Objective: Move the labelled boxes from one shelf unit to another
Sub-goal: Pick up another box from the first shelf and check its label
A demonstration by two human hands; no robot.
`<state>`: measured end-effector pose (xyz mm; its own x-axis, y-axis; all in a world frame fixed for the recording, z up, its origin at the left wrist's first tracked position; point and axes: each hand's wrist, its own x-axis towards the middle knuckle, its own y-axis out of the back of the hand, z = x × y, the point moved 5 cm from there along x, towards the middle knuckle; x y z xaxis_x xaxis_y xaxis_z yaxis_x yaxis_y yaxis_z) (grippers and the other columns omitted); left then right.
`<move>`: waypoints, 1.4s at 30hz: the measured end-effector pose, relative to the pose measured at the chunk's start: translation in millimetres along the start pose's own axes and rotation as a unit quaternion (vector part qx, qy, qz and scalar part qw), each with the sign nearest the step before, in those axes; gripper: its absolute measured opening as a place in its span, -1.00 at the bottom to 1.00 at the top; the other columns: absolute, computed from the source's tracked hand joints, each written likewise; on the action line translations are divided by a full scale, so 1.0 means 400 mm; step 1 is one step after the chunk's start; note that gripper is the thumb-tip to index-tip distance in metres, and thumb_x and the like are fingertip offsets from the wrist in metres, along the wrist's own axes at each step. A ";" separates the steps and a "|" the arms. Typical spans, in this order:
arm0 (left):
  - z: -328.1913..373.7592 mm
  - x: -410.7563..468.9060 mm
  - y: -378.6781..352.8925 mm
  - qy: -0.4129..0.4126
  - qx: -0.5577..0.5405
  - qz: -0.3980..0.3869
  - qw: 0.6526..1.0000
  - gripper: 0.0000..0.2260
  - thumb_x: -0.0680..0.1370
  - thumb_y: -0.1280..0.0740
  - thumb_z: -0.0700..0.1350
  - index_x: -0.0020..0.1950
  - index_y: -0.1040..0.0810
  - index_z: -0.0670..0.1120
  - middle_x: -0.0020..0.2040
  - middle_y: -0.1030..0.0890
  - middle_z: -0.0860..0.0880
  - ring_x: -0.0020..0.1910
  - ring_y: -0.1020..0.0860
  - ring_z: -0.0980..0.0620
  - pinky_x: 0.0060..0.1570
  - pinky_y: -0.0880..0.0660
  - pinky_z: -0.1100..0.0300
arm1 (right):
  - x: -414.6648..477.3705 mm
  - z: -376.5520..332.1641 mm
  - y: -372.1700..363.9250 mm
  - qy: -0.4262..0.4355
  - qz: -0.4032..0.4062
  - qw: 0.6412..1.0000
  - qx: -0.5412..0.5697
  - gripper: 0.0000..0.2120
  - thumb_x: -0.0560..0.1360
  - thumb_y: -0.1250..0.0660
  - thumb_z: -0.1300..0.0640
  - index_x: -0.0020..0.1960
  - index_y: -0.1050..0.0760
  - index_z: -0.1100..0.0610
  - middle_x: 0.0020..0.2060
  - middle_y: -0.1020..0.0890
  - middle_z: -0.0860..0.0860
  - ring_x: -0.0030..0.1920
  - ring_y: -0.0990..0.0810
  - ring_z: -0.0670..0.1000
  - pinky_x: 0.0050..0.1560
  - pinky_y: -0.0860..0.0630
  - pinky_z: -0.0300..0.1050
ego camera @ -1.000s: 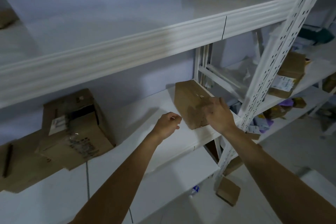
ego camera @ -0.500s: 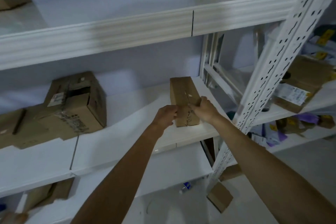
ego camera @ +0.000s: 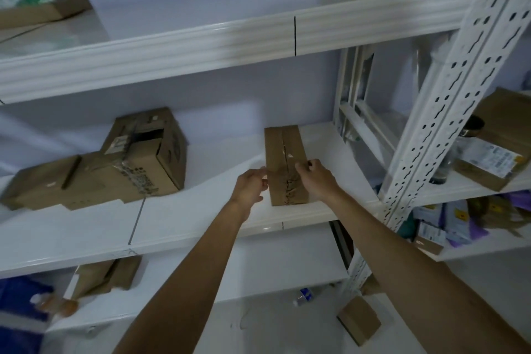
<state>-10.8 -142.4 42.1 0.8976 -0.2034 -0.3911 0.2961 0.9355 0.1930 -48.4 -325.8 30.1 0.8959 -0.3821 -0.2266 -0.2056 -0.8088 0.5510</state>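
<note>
Where the middle shelf [ego camera: 201,218] crossed centre frame, a narrow taped box [ego camera: 283,158] stood near its front edge; left hand [ego camera: 249,184] pressed its left side, right hand [ego camera: 317,178] its right, fingers curled holding it.

Bare shelf [ego camera: 218,181] between narrow box [ego camera: 284,158] and torn carton [ego camera: 149,152].

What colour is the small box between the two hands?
Plain brown cardboard small box, taped along its top; the head view shows it.

Brown cardboard box [ego camera: 283,158] on white shelf [ego camera: 201,218]; perforated white upright [ego camera: 448,89].
</note>
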 end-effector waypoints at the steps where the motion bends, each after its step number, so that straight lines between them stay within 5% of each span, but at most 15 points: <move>1: -0.003 -0.001 0.015 0.006 0.000 0.009 1.000 -0.62 0.73 -0.17 0.07 0.40 -0.55 -0.13 0.27 -0.65 -0.13 0.28 -0.61 -0.11 0.31 -0.52 -0.02 | -0.004 -0.004 -0.011 0.001 -0.001 1.000 0.000 -0.40 0.68 -0.11 -0.18 0.55 -0.25 0.20 0.42 -0.51 0.18 0.37 -0.51 0.21 0.29 -0.44 0.02; 7: -0.004 0.002 0.108 -0.010 -0.003 0.056 0.998 -0.59 0.72 -0.18 0.09 0.37 -0.56 -0.18 0.25 -0.67 -0.15 0.24 -0.63 -0.14 0.34 -0.52 -0.05 | -0.031 -0.060 -0.095 0.034 -0.005 0.999 -0.003 -0.42 0.67 -0.13 -0.19 0.52 -0.30 0.18 0.39 -0.54 0.14 0.32 -0.56 0.18 0.22 -0.46 -0.01; 12: -0.041 0.011 0.179 -0.006 0.005 0.069 0.998 -0.52 0.67 -0.24 0.20 0.40 -0.53 -0.13 0.24 -0.67 -0.14 0.17 -0.65 -0.11 0.05 -0.58 0.10 | -0.049 -0.090 -0.160 0.045 -0.020 0.999 -0.006 -0.39 0.65 -0.14 -0.22 0.52 -0.31 0.17 0.39 -0.54 0.12 0.31 -0.56 0.16 0.22 -0.47 0.01; 17: -0.082 0.006 0.213 -0.003 0.010 0.067 0.998 -0.54 0.67 -0.27 0.13 0.47 -0.50 -0.10 0.34 -0.62 -0.16 0.27 -0.60 -0.16 0.24 -0.55 0.00 | -0.054 -0.094 -0.204 0.053 -0.023 0.998 -0.006 -0.35 0.58 -0.16 -0.33 0.45 -0.40 0.12 0.33 -0.57 0.08 0.26 -0.58 0.12 0.26 -0.50 0.07; 26: -0.108 0.001 0.230 -0.028 0.037 0.049 0.998 -0.46 0.65 -0.29 0.17 0.55 -0.42 -0.08 0.27 -0.63 -0.14 0.24 -0.62 -0.20 0.13 -0.59 0.01 | -0.038 -0.097 -0.237 -0.004 -0.038 0.999 -0.011 -0.26 0.59 -0.03 -0.41 0.44 -0.42 0.15 0.34 -0.56 0.15 0.31 -0.55 0.19 0.30 -0.46 0.10; 29: -0.102 0.004 0.222 -0.038 0.048 0.035 0.998 -0.46 0.64 -0.30 0.18 0.55 -0.43 -0.05 0.33 -0.64 -0.18 0.28 -0.62 -0.18 0.27 -0.58 -0.04 | -0.037 -0.077 -0.243 -0.026 -0.044 0.999 0.009 -0.26 0.59 -0.01 -0.42 0.47 -0.40 0.12 0.32 -0.58 0.14 0.30 -0.55 0.20 0.27 -0.44 0.07; 33: -0.106 -0.007 0.207 -0.017 0.011 0.011 1.000 -0.44 0.62 -0.30 0.23 0.56 -0.42 0.00 0.35 -0.63 -0.14 0.30 -0.61 -0.20 0.27 -0.59 -0.15 | -0.046 -0.039 -0.253 -0.058 -0.080 0.991 0.091 -0.10 0.43 -0.04 -0.59 0.50 -0.39 0.04 0.39 -0.56 0.07 0.36 -0.53 0.13 0.41 -0.42 0.16; 36: -0.115 -0.028 0.202 0.003 -0.015 0.002 1.000 -0.44 0.63 -0.27 0.26 0.56 -0.43 0.02 0.37 -0.61 -0.10 0.35 -0.58 -0.21 0.37 -0.52 -0.19 | -0.065 -0.036 -0.274 -0.062 -0.110 0.978 0.164 -0.18 0.51 -0.07 -0.49 0.60 -0.28 -0.01 0.55 -0.40 0.01 0.52 -0.37 0.08 0.54 -0.28 0.16; 42: -0.120 -0.063 0.212 -0.018 -0.018 0.011 1.000 -0.47 0.65 -0.21 0.25 0.57 -0.41 0.05 0.42 -0.55 -0.07 0.41 -0.53 -0.19 0.40 -0.49 -0.09 | -0.093 -0.046 -0.288 -0.074 -0.099 0.967 0.222 -0.31 0.61 0.00 -0.38 0.63 -0.22 -0.05 0.56 -0.37 0.01 0.54 -0.34 0.08 0.55 -0.24 0.09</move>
<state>-24.1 -44.2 25.1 0.9153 -0.1917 -0.3541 0.2638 0.9499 0.1678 -50.6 -210.3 -10.3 0.8757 -0.2326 -0.4231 -0.2131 -0.9725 0.0936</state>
